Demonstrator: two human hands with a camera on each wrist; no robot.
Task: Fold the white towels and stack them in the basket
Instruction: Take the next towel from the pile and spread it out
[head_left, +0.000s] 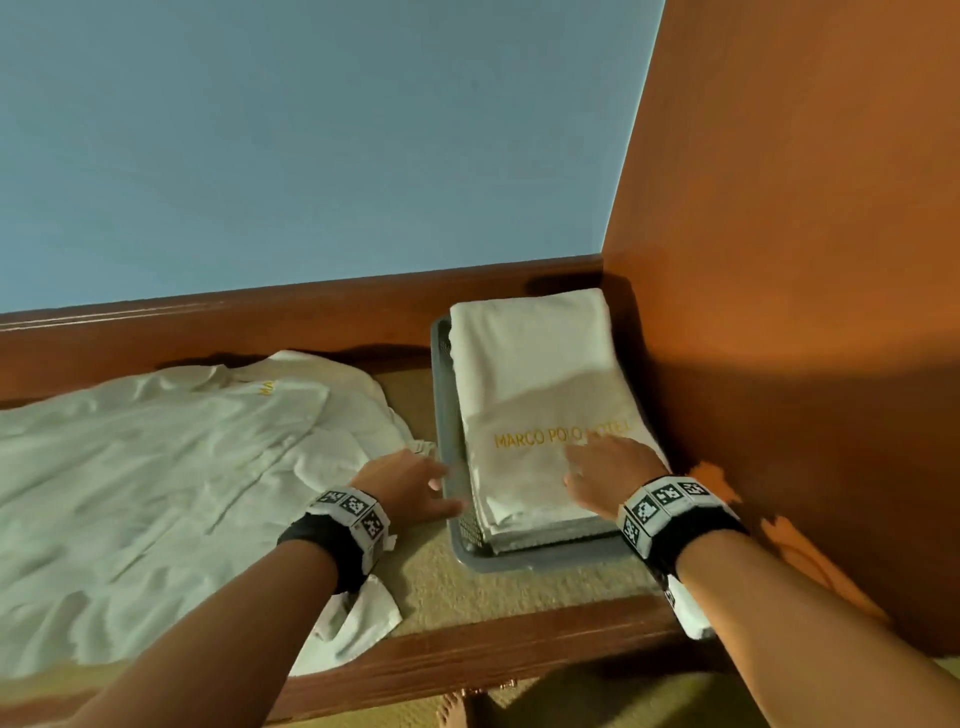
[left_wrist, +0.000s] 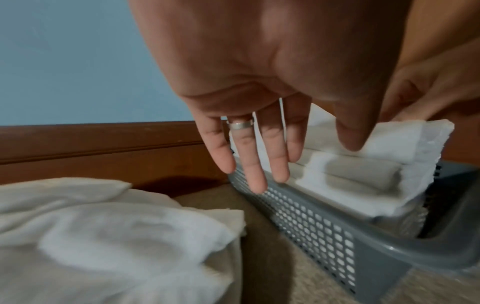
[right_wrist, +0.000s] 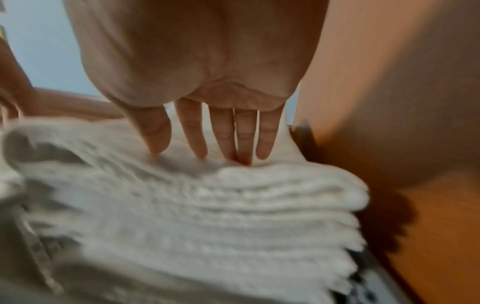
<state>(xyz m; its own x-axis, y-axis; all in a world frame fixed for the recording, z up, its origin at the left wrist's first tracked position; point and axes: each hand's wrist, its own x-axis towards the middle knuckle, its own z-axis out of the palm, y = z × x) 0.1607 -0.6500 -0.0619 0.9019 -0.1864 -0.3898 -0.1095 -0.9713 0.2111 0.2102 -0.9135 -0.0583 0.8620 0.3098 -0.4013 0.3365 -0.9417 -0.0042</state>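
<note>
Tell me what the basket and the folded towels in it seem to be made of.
The basket looks like grey moulded plastic with a matt finish: its wall is punched with rows of even holes. The folded towels look like white terry cotton, soft and looped at the edges, with yellow stitched lettering; the fibre itself cannot be confirmed.

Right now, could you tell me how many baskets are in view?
1. The grey basket stands at the right end of the surface by the orange wall, holding folded white towels, with the right hand on top. None seems hidden.
</note>
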